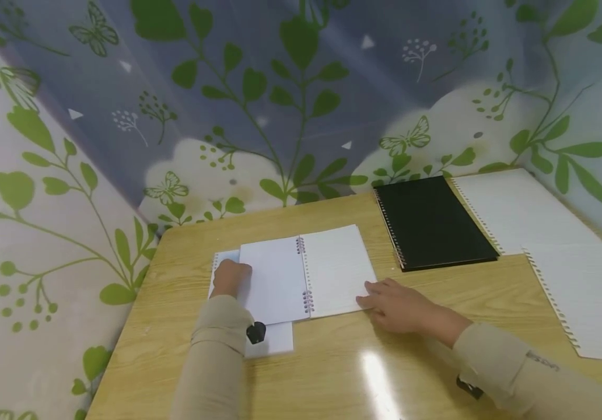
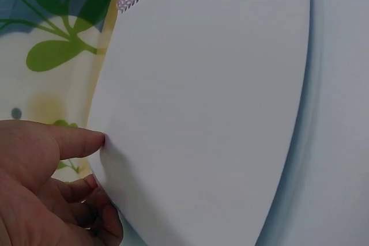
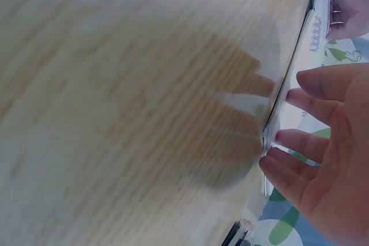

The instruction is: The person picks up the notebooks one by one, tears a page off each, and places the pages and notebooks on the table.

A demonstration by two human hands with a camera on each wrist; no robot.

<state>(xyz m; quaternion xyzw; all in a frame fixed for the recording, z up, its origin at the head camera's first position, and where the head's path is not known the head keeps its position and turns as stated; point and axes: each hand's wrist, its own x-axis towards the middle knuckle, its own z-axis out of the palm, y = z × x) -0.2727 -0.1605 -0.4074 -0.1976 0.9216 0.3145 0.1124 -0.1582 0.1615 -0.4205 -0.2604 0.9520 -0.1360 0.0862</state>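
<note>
A spiral notebook (image 1: 336, 271) lies open near the middle of the table, its coils running between two white sides. My left hand (image 1: 230, 276) is at its left side. In the left wrist view that hand (image 2: 55, 185) pinches the edge of the white page (image 2: 202, 96), thumb on top and fingers beneath. My right hand (image 1: 398, 304) rests at the notebook's lower right corner. In the right wrist view the right hand (image 3: 328, 142) has its fingers spread and loosely bent, fingertips right at the notebook's edge. Another white spiral notebook (image 1: 272, 341) lies partly hidden under the open one.
A black-covered spiral notebook (image 1: 434, 224) lies at the back right of the wooden table (image 1: 322, 373). Beside it are white spiral-punched pages (image 1: 527, 207) and more white pages (image 1: 584, 300). A leaf-patterned curtain (image 1: 259, 116) hangs behind the table.
</note>
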